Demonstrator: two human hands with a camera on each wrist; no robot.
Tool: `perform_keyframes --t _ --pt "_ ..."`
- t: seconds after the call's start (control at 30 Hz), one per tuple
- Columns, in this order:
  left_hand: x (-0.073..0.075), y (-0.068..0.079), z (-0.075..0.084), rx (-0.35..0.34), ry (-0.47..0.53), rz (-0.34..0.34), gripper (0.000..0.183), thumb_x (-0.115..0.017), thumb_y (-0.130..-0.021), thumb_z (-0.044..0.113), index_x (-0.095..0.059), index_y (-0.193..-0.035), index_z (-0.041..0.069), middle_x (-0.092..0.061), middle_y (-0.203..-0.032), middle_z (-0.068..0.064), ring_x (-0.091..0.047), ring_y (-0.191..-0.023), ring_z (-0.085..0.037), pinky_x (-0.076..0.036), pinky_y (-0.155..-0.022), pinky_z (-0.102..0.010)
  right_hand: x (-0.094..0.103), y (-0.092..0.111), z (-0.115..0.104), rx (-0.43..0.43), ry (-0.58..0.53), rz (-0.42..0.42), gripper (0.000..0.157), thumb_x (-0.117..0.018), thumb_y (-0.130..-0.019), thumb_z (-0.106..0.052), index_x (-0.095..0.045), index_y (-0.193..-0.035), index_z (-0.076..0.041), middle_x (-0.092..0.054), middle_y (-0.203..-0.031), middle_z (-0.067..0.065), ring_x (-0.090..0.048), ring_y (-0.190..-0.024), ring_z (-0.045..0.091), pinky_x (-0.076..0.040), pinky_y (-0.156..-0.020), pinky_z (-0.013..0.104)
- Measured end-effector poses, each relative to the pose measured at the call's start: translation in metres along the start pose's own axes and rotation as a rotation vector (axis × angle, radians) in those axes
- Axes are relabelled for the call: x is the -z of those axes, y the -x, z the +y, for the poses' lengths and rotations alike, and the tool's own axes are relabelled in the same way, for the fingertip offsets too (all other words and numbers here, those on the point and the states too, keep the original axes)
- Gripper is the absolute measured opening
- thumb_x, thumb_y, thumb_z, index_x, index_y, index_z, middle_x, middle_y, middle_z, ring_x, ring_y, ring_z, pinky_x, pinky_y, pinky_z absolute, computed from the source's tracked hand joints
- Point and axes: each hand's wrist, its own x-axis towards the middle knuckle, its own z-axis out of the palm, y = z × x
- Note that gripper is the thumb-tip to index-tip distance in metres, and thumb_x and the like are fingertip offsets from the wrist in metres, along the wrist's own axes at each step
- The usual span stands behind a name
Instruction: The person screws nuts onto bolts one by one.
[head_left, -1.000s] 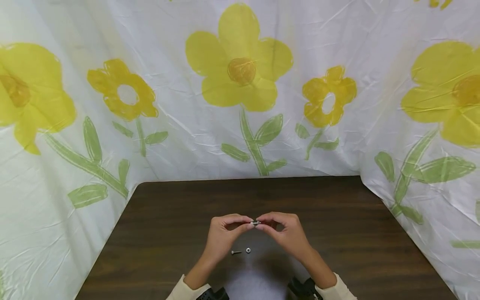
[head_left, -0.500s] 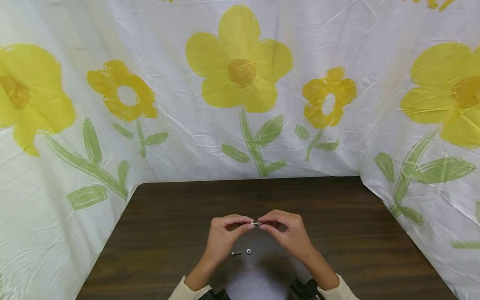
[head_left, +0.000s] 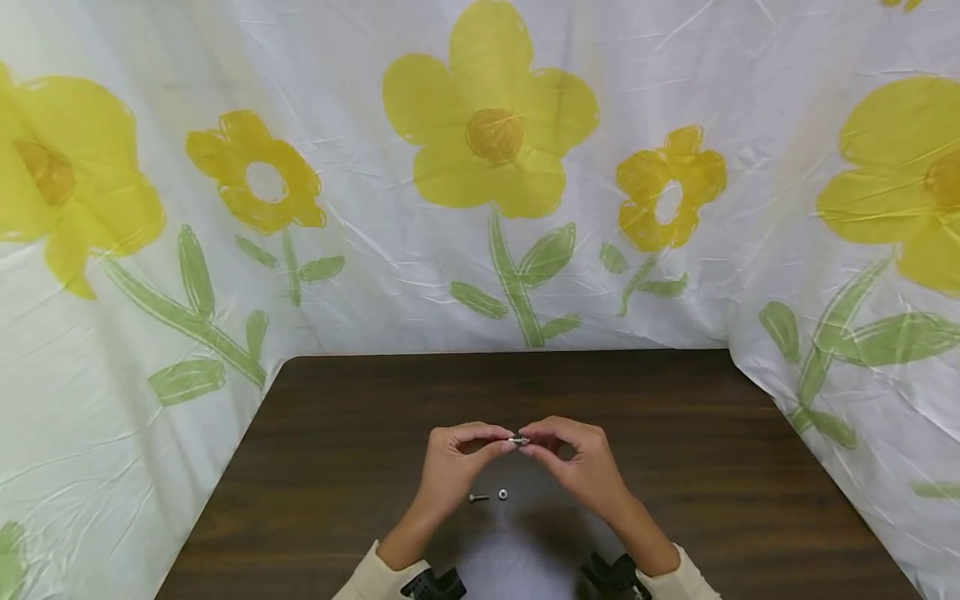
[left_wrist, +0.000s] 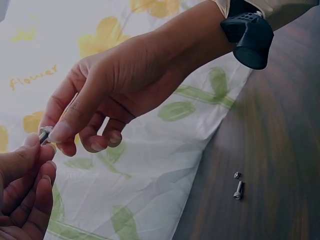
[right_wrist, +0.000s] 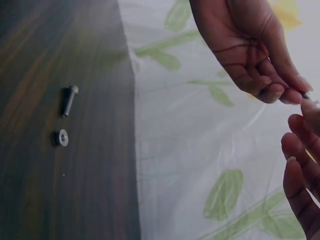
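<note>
My left hand (head_left: 446, 467) pinches a small metal bolt (head_left: 514, 440) between thumb and forefinger, above the table. From the other side, my right hand (head_left: 588, 467) pinches a wider metal piece that looks like a nut (left_wrist: 48, 129) on the bolt's end, with thumb and fingertips. Fingertips cover much of both pieces, so how far the nut sits on the bolt cannot be made out. Below the hands, a second bolt (right_wrist: 70, 101) lies on its side on the table, and a loose nut (right_wrist: 62, 138) lies beside it, apart from it.
The dark wooden table (head_left: 360, 400) spreads under both hands. A white cloth (head_left: 360, 283) printed with yellow flowers hangs around its back and sides. Black wrist cameras (head_left: 435, 583) sit on both wrists below cream sleeves.
My right hand's fingers have shifted slightly up around the nut, while the left hand keeps its pinch. The head view has turned a little. The loose bolt and nut stay where they were.
</note>
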Motion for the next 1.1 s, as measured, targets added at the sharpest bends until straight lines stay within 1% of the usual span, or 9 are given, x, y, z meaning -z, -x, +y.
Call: perform_keyframes --t 0.1,0.2,0.3,0.4,0.57,0.63,0.8,0.97,1.1 --pt "0.000 0.000 -0.001 -0.007 0.012 -0.005 0.009 -0.078 -0.087 0.001 -0.079 -0.096 0.001 -0.077 -0.090 -0.010 -0.073 -0.084 -0.020 -0.060 -0.075 -0.034 -0.001 0.000 0.000 0.007 0.007 0.000 0.024 -0.080 -0.084 0.002 -0.075 -0.103 -0.012 -0.075 -0.088 0.003 -0.062 -0.067 0.008 -0.052 -0.057 0.021" --pt "-0.001 0.000 -0.002 -0.012 0.016 -0.004 0.009 -0.078 -0.087 0.001 -0.079 -0.096 0.001 -0.076 -0.089 -0.010 -0.073 -0.084 -0.020 -0.060 -0.074 -0.033 -0.001 0.000 -0.002 -0.012 0.021 -0.002 0.024 -0.079 -0.083 0.005 -0.076 -0.099 -0.013 -0.074 -0.086 0.002 -0.062 -0.066 0.008 -0.051 -0.057 0.021" --pt "-0.001 0.000 -0.002 -0.014 0.017 -0.003 0.009 -0.078 -0.087 0.001 -0.079 -0.095 0.001 -0.076 -0.089 -0.010 -0.072 -0.083 -0.021 -0.060 -0.073 -0.035 0.000 -0.002 -0.008 -0.048 0.026 -0.006 0.023 -0.076 -0.084 0.011 -0.076 -0.095 -0.009 -0.074 -0.083 0.003 -0.063 -0.064 0.013 -0.052 -0.056 0.022" --pt "-0.001 0.000 -0.002 -0.011 0.010 -0.001 0.009 -0.079 -0.087 0.001 -0.079 -0.096 -0.001 -0.076 -0.088 -0.010 -0.072 -0.082 -0.020 -0.060 -0.073 -0.037 0.001 -0.007 -0.021 -0.069 0.029 -0.009 0.024 -0.075 -0.081 0.016 -0.074 -0.096 -0.003 -0.073 -0.080 0.007 -0.064 -0.063 0.017 -0.052 -0.055 0.024" --pt "-0.001 -0.001 -0.001 -0.013 -0.001 0.001 0.010 -0.078 -0.087 0.001 -0.078 -0.096 -0.003 -0.076 -0.088 -0.010 -0.072 -0.082 -0.018 -0.060 -0.072 -0.036 0.004 -0.018 -0.039 -0.030 0.040 -0.005 0.033 -0.079 -0.073 0.019 -0.071 -0.100 0.003 -0.072 -0.080 0.011 -0.064 -0.062 0.019 -0.052 -0.054 0.026" --pt "-0.001 -0.003 -0.001 -0.017 0.004 -0.001 0.009 -0.078 -0.087 0.000 -0.078 -0.096 -0.002 -0.076 -0.088 -0.010 -0.072 -0.082 -0.019 -0.060 -0.072 -0.036 0.005 -0.020 -0.040 -0.013 0.036 -0.007 0.032 -0.079 -0.072 0.020 -0.072 -0.099 0.003 -0.073 -0.081 0.012 -0.064 -0.062 0.020 -0.053 -0.053 0.027" --pt "0.000 -0.006 -0.001 -0.019 -0.001 -0.004 0.009 -0.078 -0.088 0.001 -0.079 -0.096 0.002 -0.076 -0.090 -0.010 -0.072 -0.083 -0.021 -0.061 -0.073 -0.037 0.006 -0.022 -0.038 -0.009 0.036 -0.014 0.027 -0.079 -0.075 0.017 -0.073 -0.095 0.001 -0.074 -0.084 0.011 -0.064 -0.064 0.016 -0.053 -0.054 0.028" --pt "-0.001 -0.003 -0.001 -0.003 0.001 -0.004 0.008 -0.078 -0.087 0.002 -0.079 -0.096 0.001 -0.076 -0.089 -0.009 -0.072 -0.083 -0.020 -0.060 -0.074 -0.035 0.005 -0.019 -0.037 -0.004 0.028 -0.023 0.022 -0.079 -0.077 0.015 -0.074 -0.093 0.001 -0.074 -0.082 0.011 -0.062 -0.061 0.016 -0.052 -0.055 0.024" --pt "-0.001 -0.001 -0.001 -0.003 0.005 -0.003 0.009 -0.078 -0.087 0.001 -0.079 -0.096 0.000 -0.076 -0.089 -0.010 -0.072 -0.083 -0.021 -0.061 -0.073 -0.040 0.005 -0.018 -0.038 -0.020 0.021 -0.026 0.026 -0.079 -0.075 0.017 -0.072 -0.096 0.002 -0.073 -0.081 0.011 -0.064 -0.062 0.018 -0.052 -0.055 0.024"
